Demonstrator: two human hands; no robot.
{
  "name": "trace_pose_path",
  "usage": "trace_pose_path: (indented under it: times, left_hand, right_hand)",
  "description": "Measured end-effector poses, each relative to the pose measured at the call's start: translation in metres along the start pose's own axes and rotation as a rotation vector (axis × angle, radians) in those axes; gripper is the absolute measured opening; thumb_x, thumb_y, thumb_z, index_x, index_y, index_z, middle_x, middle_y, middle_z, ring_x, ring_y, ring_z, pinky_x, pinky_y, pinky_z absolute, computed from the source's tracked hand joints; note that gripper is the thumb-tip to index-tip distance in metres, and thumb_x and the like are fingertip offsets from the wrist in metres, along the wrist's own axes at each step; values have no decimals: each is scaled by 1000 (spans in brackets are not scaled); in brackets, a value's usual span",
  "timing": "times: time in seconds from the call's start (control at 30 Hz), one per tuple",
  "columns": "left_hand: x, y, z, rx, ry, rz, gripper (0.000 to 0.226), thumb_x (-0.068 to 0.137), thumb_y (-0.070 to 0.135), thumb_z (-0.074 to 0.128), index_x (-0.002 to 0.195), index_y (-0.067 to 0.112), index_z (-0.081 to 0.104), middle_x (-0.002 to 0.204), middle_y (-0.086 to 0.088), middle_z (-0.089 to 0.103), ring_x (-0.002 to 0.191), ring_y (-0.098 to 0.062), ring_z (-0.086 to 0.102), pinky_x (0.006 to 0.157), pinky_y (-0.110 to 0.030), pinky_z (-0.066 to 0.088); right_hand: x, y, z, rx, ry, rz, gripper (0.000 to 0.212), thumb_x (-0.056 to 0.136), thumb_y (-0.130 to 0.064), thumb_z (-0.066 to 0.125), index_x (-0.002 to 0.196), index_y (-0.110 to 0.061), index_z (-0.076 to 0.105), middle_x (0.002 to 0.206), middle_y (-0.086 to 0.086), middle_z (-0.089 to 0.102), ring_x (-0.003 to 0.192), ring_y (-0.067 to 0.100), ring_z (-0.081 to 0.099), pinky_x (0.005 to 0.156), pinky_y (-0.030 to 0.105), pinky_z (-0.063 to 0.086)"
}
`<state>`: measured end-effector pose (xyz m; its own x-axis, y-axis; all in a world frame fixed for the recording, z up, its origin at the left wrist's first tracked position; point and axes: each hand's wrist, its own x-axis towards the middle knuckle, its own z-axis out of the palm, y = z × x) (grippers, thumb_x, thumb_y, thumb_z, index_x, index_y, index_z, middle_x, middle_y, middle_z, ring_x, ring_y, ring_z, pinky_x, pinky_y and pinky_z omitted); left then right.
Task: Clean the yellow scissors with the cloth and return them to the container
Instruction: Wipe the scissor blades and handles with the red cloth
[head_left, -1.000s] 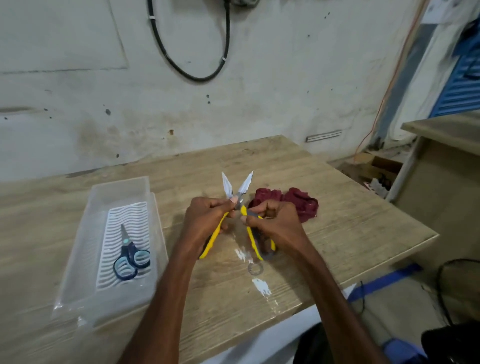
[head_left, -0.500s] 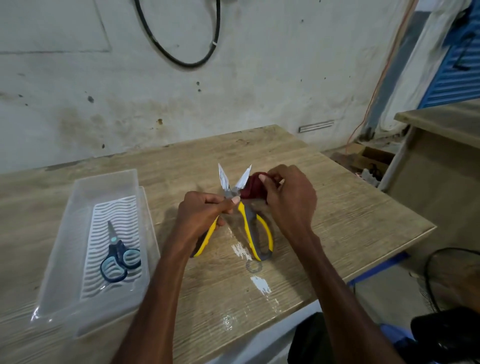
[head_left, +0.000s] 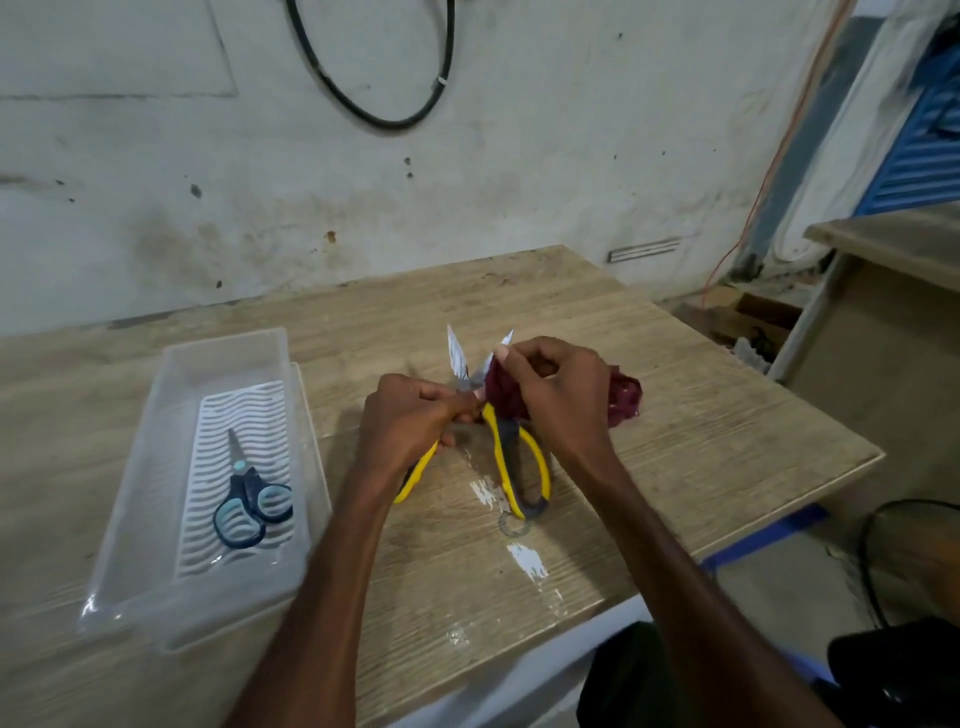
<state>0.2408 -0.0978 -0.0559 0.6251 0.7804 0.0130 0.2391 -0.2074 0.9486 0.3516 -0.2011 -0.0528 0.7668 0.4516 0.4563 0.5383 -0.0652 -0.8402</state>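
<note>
The yellow scissors (head_left: 519, 467) stand spread open over the middle of the wooden table, blades pointing away from me. My left hand (head_left: 410, 421) grips them near the pivot and the left handle. My right hand (head_left: 558, 397) holds the dark red cloth (head_left: 626, 397) bunched against the right blade, whose tip shows above my fingers. The clear plastic container (head_left: 171, 374) sits on the table to the left, a white ribbed insert in its bottom.
Blue scissors (head_left: 249, 499) lie inside the container. White paint marks (head_left: 527, 558) spot the table near its front edge. A second wooden bench (head_left: 893, 244) stands at the right, with a cardboard box (head_left: 753, 317) on the floor. A black cable (head_left: 374, 114) hangs on the wall.
My right hand left the scissors' handle, picked the red cloth off the table and brought it up onto the right blade. My left hand keeps hold of the scissors.
</note>
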Motion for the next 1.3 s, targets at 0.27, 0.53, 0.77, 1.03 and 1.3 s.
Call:
trace_pose_path:
  times: [0.27,0.53,0.77,1.03,1.3]
  left_hand:
    - [7,-8,2,25,-9,1,17,70,31,86,57,26,76,67,-12,74,54,-18,66,71,-46,59]
    - [7,-10,0,185,34,138,22,65,55,80,66,33,77,53,3,69,58,-17,69,70,-45,59]
    - [4,-8,-3,235,85,152,31,65,62,77,66,31,78,50,3,67,58,-18,69,69,-44,58]
    - [6,-7,2,270,106,147,30,66,59,81,75,31,80,57,11,68,72,-19,72,74,-38,58]
    - [8,-12,-2,277,96,140,26,65,60,80,63,35,77,49,5,65,62,-16,70,71,-40,58]
  right_hand:
    - [0,7,-3,-166,-380,-181,18,91,-18,60,103,-21,73,95,4,61,97,16,59,86,41,49]
    - [13,-2,1,-278,-153,-165,11,79,-32,72,89,-31,77,80,-7,67,77,12,63,67,39,52]
    - [1,-9,6,-529,-191,-320,16,90,-32,59,86,-28,74,84,1,58,88,20,51,65,35,44]
    - [9,-2,9,-494,-15,-273,8,82,-25,68,82,-24,76,77,1,61,82,25,53,65,42,47]
    - [-1,1,9,-456,-125,-310,13,87,-32,63,93,-31,74,78,1,59,82,23,53,65,38,44]
